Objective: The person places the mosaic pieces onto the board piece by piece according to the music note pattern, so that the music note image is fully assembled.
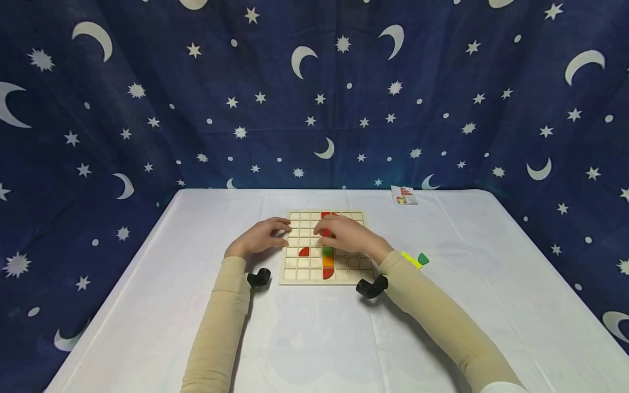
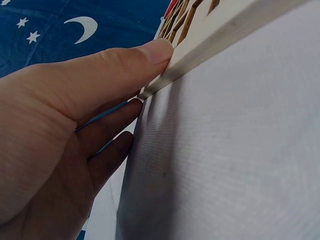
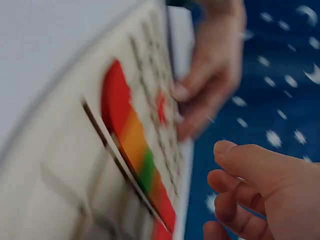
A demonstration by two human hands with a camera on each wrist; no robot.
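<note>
A pale wooden grid board (image 1: 290,274) lies on the table. One of its columns holds a green square (image 1: 327,251), an orange square (image 1: 327,262) and a red rounded piece (image 1: 328,273), with more red farther up. A lone red quarter-round piece (image 1: 304,251) sits to the left of that column. My left hand (image 1: 259,237) rests at the board's left edge, its thumb (image 2: 157,51) against the rim and its fingers extended. Over the upper part of the column hovers my right hand (image 1: 350,236), fingers loosely bent, with nothing visible between thumb and fingertips in the right wrist view.
To the right of the board, beside my right forearm, lie a yellow piece (image 1: 411,260) and a green rounded piece (image 1: 423,258). A small printed card (image 1: 404,196) is near the table's back edge. A dark blue curtain (image 1: 275,109) with moons and stars hangs behind.
</note>
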